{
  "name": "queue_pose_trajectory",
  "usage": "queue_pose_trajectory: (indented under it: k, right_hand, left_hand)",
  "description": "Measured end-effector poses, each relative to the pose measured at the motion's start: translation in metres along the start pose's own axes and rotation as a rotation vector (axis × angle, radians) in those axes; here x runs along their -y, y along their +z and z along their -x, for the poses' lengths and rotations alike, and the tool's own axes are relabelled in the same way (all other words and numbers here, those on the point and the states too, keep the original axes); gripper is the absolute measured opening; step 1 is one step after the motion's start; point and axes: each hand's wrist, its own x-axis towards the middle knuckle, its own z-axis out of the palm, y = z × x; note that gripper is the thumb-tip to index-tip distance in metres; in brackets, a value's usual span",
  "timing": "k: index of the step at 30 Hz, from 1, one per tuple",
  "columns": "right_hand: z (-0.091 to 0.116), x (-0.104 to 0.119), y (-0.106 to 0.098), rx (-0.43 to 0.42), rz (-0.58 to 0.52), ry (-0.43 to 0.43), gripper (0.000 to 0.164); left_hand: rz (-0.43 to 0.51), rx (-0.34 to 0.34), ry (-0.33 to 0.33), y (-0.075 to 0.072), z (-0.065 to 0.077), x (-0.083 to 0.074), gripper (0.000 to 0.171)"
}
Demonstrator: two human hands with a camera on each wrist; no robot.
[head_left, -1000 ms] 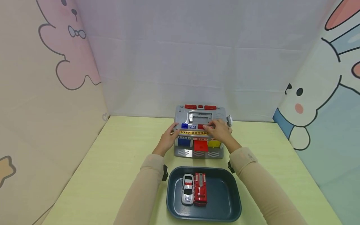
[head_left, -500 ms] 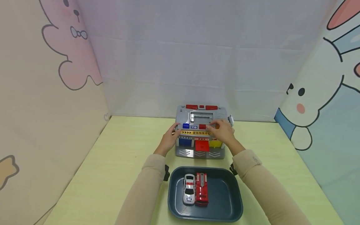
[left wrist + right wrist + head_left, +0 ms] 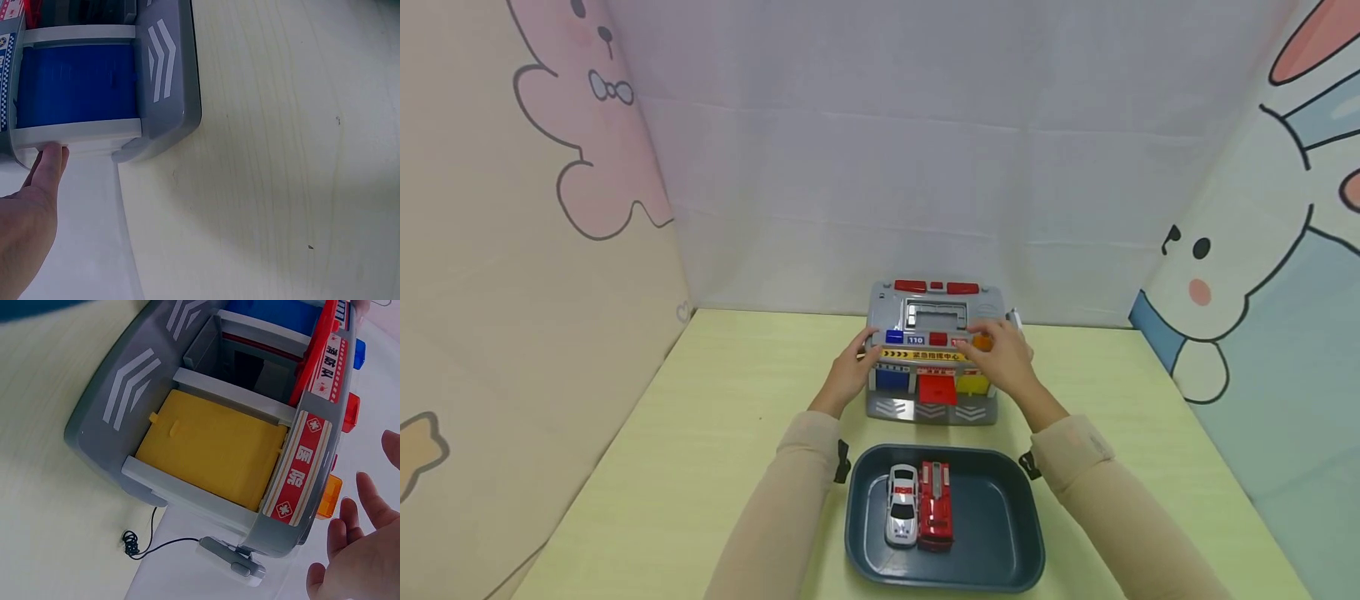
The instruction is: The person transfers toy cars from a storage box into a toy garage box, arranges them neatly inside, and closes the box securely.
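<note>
A grey toy rescue station stands at the back of the table, with blue, red and yellow garage doors. Its red door is swung up, showing a dark bay; the blue door and the yellow door are down. My left hand rests against the station's left side, straight fingers touching the wall. My right hand is over the top right, fingers spread and loosely bent beside the orange light, holding nothing. Blue and red lights line the same edge.
Nearer to me is a dark blue tray holding a white toy police car and a red toy fire truck. A grey and white handset with a black cord hangs at the station's right side.
My right hand has shifted right along the station's top edge, from beside the red light to the orange one, which now shows more. My left hand keeps its place.
</note>
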Motion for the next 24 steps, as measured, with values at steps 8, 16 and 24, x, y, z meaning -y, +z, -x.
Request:
queue_pose_trajectory:
  k: [8,16,24]
  right_hand:
    - [0.017,-0.002,-0.004,0.029,-0.088,-0.001,0.047]
    - [0.029,-0.004,-0.004,0.037,-0.149,-0.052,0.047]
    - [0.043,-0.002,-0.007,0.084,-0.174,-0.031,0.045]
  left_hand:
    - [-0.008,0.008,0.005,-0.001,0.002,-0.001,0.047]
    - [-0.012,0.008,-0.004,-0.002,0.001,0.000,0.047]
    - [-0.003,0.008,-0.006,0.000,0.002,-0.001,0.046]
